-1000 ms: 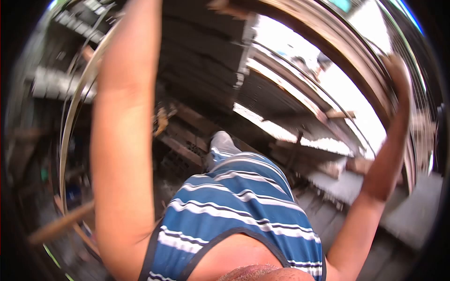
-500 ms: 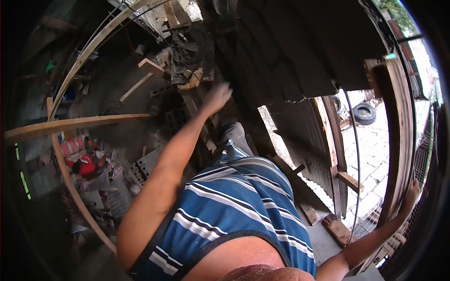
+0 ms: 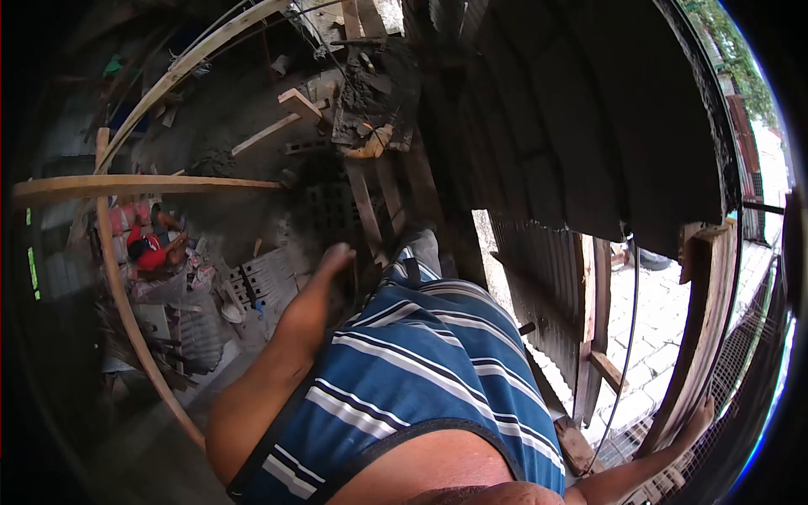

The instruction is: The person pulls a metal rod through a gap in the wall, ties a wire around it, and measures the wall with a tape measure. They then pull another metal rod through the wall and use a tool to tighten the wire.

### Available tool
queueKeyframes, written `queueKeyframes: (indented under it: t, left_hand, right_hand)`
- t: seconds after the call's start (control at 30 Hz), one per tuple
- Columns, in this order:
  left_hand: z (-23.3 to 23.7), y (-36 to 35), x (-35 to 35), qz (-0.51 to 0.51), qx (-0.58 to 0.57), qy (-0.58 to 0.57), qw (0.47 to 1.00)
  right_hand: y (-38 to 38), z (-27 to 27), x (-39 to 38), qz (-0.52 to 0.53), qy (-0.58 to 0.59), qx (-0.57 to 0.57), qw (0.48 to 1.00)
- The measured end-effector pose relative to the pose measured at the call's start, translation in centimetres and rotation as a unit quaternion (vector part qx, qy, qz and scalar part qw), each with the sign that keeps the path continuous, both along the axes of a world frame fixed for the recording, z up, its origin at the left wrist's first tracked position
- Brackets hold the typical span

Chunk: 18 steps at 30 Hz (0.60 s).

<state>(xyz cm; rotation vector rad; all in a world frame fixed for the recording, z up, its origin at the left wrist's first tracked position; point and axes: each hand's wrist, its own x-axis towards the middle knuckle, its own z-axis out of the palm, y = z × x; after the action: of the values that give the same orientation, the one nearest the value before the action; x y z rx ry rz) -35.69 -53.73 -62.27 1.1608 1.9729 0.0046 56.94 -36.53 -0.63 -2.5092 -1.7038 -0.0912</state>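
My left hand (image 3: 339,255) hangs in the air left of my striped shirt, blurred. Nothing clearly shows in it, and its fingers cannot be made out. Ahead of it, a board with wet grey mortar (image 3: 379,88) rests on wooden planks (image 3: 365,206), a yellowish object (image 3: 370,145) at its near edge. My right hand (image 3: 700,417) is beside a thick wooden post (image 3: 694,337), close to wire mesh (image 3: 745,353). Whether its fingers wrap the post cannot be told.
A person in red (image 3: 153,252) is low down on the left. Hollow blocks (image 3: 247,288) lie on the floor. A long wooden beam (image 3: 151,184) crosses the left side. Dark metal sheets (image 3: 581,109) hang at the right, above a bright paved yard (image 3: 648,328).
My left hand has drawn back from near the mortar board toward my body. My view has tilted, so the board, post and right hand sit elsewhere in the frame.
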Motion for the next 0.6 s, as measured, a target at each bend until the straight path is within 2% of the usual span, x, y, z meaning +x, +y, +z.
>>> queueKeyframes:
  t: [0.03,0.07,0.1,0.17,0.2,0.27,0.4,0.47,0.53,0.6]
  left_hand:
    - [4.8,5.3,1.1,0.040,0.069,-0.032,0.996]
    - [8.3,9.3,2.2,0.064,0.129,-0.072,0.987]
    - [11.1,12.8,2.8,0.087,0.189,-0.110,0.972]
    - [15.1,18.5,3.3,0.093,0.204,-0.163,0.961]
    - [15.3,20.1,3.5,0.094,0.206,-0.162,0.961]
    - [15.2,21.8,3.2,0.126,0.282,-0.187,0.932]
    - [12.3,20.3,0.4,0.082,0.273,-0.148,0.947]
    - [9.7,17.0,-2.2,0.028,0.111,-0.093,0.989]
    - [6.5,12.1,-4.6,-0.033,0.066,-0.020,0.997]
    - [4.4,7.3,-6.7,-0.081,-0.026,0.040,0.996]
  right_hand:
    - [0.1,-0.5,0.9,0.018,-0.041,0.040,0.998]
    - [0.2,0.4,0.1,-0.023,0.015,-0.018,0.999]
    - [0.4,0.5,-0.6,-0.031,0.023,-0.030,0.999]
    - [0.6,0.8,-1.0,-0.031,0.024,-0.034,0.999]
    - [0.5,0.8,-1.2,-0.031,0.023,-0.035,0.999]
    - [0.3,0.9,-1.4,-0.032,0.019,-0.037,0.999]
    - [0.0,1.0,-1.7,-0.046,0.032,-0.040,0.998]
    - [0.2,1.4,-1.8,-0.057,0.043,-0.039,0.997]
    - [0.5,1.7,-1.8,-0.054,0.034,-0.044,0.997]
    - [0.8,1.8,-2.0,-0.054,0.031,-0.049,0.997]
